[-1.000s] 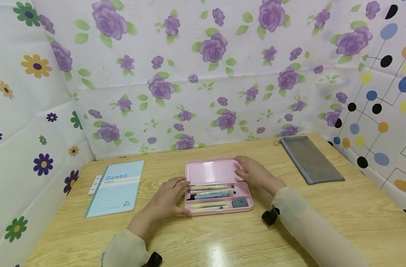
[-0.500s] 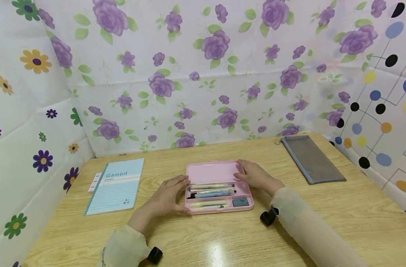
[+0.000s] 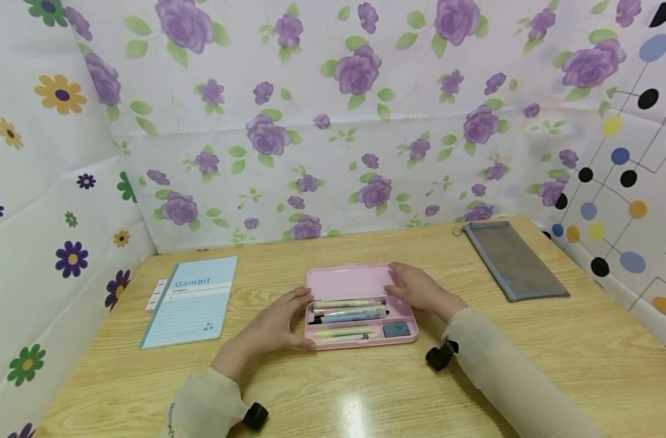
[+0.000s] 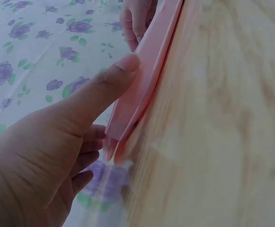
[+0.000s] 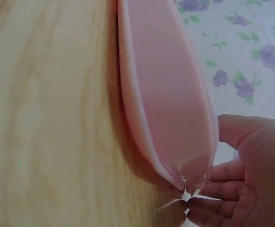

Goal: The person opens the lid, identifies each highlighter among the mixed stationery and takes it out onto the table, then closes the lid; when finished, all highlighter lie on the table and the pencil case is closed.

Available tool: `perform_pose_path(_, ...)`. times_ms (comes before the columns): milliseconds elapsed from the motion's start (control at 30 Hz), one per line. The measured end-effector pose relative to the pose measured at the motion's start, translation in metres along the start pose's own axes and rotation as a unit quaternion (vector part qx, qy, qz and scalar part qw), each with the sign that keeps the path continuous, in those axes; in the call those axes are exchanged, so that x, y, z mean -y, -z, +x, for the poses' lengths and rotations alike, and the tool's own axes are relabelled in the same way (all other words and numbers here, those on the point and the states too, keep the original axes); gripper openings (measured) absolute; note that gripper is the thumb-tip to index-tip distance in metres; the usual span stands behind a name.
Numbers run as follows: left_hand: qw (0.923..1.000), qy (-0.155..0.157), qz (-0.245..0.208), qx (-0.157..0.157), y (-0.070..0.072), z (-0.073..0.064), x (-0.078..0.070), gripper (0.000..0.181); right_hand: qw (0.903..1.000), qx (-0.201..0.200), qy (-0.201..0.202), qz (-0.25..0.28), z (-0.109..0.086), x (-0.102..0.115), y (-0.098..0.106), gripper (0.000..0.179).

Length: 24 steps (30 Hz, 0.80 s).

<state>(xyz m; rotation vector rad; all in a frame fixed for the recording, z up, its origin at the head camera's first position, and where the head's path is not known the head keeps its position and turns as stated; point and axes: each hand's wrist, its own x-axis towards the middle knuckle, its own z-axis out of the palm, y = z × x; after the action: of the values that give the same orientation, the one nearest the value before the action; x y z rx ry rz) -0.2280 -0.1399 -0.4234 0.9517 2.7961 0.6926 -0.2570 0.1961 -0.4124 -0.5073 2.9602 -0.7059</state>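
A pink pencil case (image 3: pixel 341 283) lies on the table with its lid swung back. Several pens (image 3: pixel 350 315) fill the long compartment, slimmer pens or pencils (image 3: pixel 344 333) the front one, and a dark grey-blue block like an eraser (image 3: pixel 396 329) the small one. My left hand (image 3: pixel 271 325) grips the left end, thumb at the front corner, fingers near the hinge; the left wrist view has its thumb along the case's pink wall (image 4: pixel 149 64). My right hand (image 3: pixel 422 289) holds the lid's right edge, thumb on the inner side. Some right fingertips are hidden behind the lid.
A light blue notebook (image 3: pixel 193 304) lies at left on the wooden table (image 3: pixel 311 389), over a small white card (image 3: pixel 156 295). A grey zip pouch (image 3: pixel 516 258) with a ring is at far right. Flower-patterned sheets (image 3: pixel 333 152) stand behind and at the left.
The right fingers have settled onto the lid's corner and the lid has tilted up slightly; its bright reflection is gone. My left hand has stayed on the case. The head view has shifted a little.
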Motion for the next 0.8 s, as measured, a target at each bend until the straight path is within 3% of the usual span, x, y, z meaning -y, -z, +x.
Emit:
perform_pose_path(400, 0.9998, -0.011, -0.01, -0.016, -0.002, -0.002, 0.002, 0.1, 0.9991, -0.029, 0.026, 0.02, -0.003, -0.002, 0.003, 0.06)
perform_pose_path(800, 0.9996, -0.02, -0.007, -0.019, -0.001, -0.003, 0.002, 0.094, 0.9952, -0.085, 0.03, 0.037, -0.017, 0.004, 0.024, 0.053)
